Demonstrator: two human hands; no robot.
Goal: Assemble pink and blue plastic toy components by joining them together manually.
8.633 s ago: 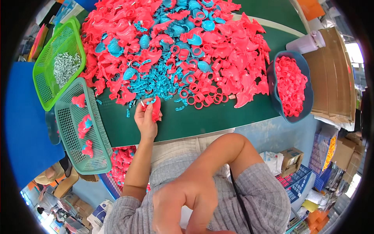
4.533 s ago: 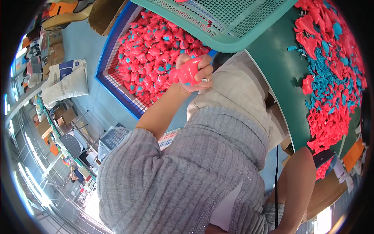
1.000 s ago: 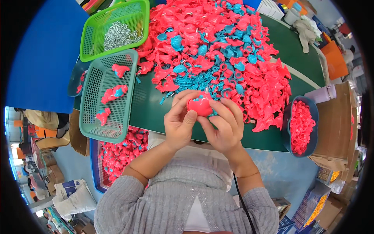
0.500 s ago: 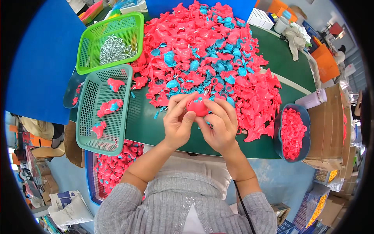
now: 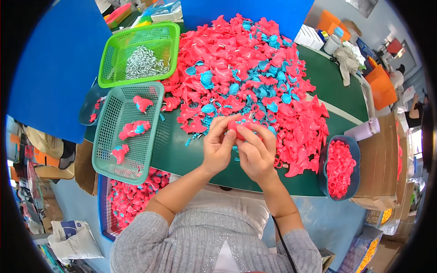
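Between both hands I hold a glossy pink plastic toy part (image 5: 234, 124) with bits of blue on it, at the near edge of a large heap. My left hand (image 5: 217, 149) is closed on its left side, thumb and fingers pinching it. My right hand (image 5: 257, 154) grips it from the right, with the fingers bent over the top and covering much of it. Just beyond my hands spreads the heap of pink and blue plastic shells (image 5: 246, 68). Small blue pieces (image 5: 188, 142) lie on the green table (image 5: 177, 157) beside my left hand.
Left of the heap are a teal basket (image 5: 96, 152) with 3 pink-and-blue pieces and a green basket (image 5: 104, 68) of small silvery cylinders. A blue tub (image 5: 356, 179) of pink rings and a lilac bottle (image 5: 363, 129) stand right. A crate (image 5: 104, 214) of pink pieces sits below the table.
The toy part is turned in my hands and more covered by my right fingers. The whole view has shifted slightly, so the table sits lower in the picture.
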